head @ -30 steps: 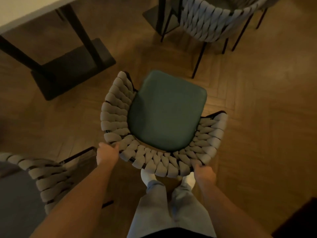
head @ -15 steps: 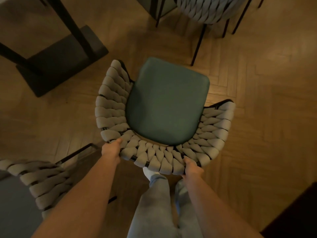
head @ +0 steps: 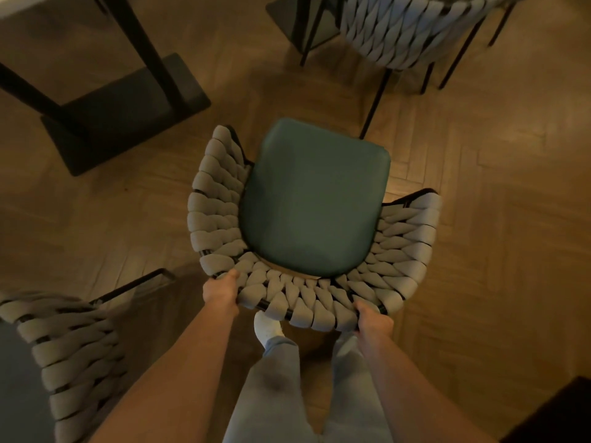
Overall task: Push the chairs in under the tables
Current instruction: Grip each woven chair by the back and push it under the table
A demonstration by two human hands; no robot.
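On the wooden floor, green-seated chair [head: 315,199], left hand [head: 220,294] and right hand [head: 374,321] gripping its woven backrest

Dim, warm amber light. Brightest patch on wooden floor [head: 499,174] at right; dark shadows toward left edge and bottom right corner. Soft overall, wide-angle bending at edges.

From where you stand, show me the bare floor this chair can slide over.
Bare parquet floor lies right of the green-seated chair, and a strip separates its front from the dark table base. Crowded: a woven chair ahead right, another beside the left hand. Right hand grips the backrest.
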